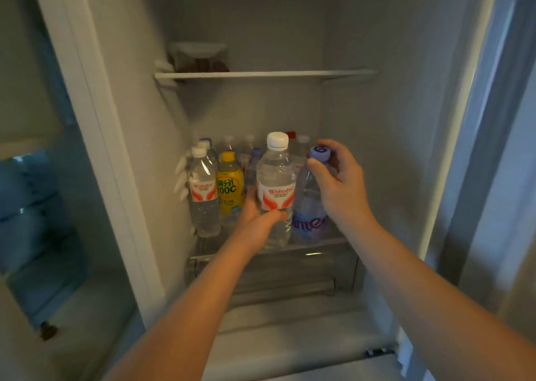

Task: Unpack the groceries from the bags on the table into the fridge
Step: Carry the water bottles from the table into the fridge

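Fridge, lower shelf [333,240]: a clear water bottle [275,177] w/ white cap and red-and-white label sits at the very front edge, touching a purple-capped bottle [309,221] just beside it on the right; whether either base is fully down on the glass can't be told. Main risk, by the look of it: the row is packed tight, w/ a yellow drink bottle [230,189] and another water bottle [204,201] close on the left and more caps crowded behind, so a shove inward could topple the back ones, while letting go too soon could tip the front bottle off the lip toward the drawer [275,273] below. The person's left hand [258,221] grips the water bottle low on the label, thumb [277,214] curled across the front, other fingers hidden behind. The right hand [342,183] holds the purple bottle at the neck, fingers [316,169] curled round just under the cap. Above, an upper shelf [261,75] carries one clear container [198,57].
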A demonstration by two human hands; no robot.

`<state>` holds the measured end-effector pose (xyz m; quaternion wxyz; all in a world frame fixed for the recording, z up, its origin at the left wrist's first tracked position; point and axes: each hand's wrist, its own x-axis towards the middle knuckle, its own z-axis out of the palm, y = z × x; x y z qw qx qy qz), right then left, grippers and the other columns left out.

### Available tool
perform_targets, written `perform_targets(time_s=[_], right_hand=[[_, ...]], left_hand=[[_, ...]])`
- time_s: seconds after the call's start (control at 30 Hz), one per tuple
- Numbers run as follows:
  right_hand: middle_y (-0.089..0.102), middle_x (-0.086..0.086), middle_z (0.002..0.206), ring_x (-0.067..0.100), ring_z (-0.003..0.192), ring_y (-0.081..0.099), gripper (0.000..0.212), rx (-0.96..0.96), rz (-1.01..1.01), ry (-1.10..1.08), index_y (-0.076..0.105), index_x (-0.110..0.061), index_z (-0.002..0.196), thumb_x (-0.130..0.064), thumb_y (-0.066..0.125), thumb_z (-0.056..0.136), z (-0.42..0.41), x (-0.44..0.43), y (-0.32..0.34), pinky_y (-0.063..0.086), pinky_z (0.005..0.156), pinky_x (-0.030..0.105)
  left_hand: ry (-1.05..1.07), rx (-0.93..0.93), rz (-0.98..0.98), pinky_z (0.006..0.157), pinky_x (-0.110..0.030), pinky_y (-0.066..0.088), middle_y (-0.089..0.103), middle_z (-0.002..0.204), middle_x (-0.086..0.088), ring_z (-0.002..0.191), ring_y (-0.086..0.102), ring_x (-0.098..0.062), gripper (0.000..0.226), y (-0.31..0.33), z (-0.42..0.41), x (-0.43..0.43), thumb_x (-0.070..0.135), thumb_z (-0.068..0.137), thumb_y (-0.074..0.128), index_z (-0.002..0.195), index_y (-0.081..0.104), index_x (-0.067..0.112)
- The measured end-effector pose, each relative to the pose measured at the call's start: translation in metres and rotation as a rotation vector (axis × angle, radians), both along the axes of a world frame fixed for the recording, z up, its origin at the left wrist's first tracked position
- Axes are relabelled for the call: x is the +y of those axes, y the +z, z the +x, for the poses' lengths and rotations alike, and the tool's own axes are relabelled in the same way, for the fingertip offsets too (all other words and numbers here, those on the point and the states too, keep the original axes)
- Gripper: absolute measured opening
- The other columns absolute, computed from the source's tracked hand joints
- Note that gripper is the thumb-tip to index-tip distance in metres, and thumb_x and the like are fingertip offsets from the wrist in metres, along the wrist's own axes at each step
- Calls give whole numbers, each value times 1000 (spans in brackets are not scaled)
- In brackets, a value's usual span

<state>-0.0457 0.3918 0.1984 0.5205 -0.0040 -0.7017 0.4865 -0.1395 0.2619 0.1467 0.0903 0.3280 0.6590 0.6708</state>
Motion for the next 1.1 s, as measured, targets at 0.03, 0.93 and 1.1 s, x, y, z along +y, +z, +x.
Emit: perform_targets(time_s=[0.03, 0.93, 1.1], right_hand=[[65, -14, 105, -2, 100, 62, 29, -10, 4, -10, 57, -29, 112, -7, 64, 94, -10, 6, -1, 50, 90, 18], [62, -17, 125, -3, 116, 59, 59, -370, -99, 199, 48, -27, 136, -8, 74, 87, -74, 58, -112, 47, 92, 12], [69, -12, 108, 4, 100, 65, 47, -641, -28, 132, 57, -31, 112, -10, 82, 77, -73, 65, -136, 51, 82, 13]], left_hand=[[7, -14, -7, 85, -20, 46, 64, 121, 5, 109, 60, -6, 65, 0, -8, 5, 1, 83, 73, 137, 44, 23], [147, 284, -339, 112, -31, 38, 46, 145, 5, 133, 45, -9, 82, -81, -76, 22, 26, 82, 79, 148, 31, 33], [338, 195, -325, 93, -37, 54, 58, 116, 0, 105, 62, -13, 67, -89, -80, 23, 33, 67, 89, 122, 51, 24]])
